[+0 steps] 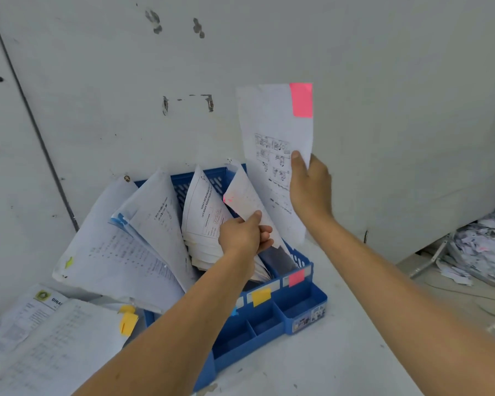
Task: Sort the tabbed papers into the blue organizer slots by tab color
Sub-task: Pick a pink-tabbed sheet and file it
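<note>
Left hand (245, 232) pinching a sheet (242, 195), seemingly pink-tabbed, in the blue organizer (303, 308), right hand (310, 190) gripping raised pink-tabbed paper (269, 118).

The middle sheet (205, 215) in the organizer (306, 307) bears a heading along its edge, "SURAT KETERANGAN", and the next line begins "LAYANAN"; the rest blurs. The lower-left top paper (45, 302) shows "DINA" beside a yellow-green crest. Print on the pink-tabbed sheet (272, 132), the curled sheet (245, 195) and the organizer's stickers (309, 317) is too small to read.
</note>
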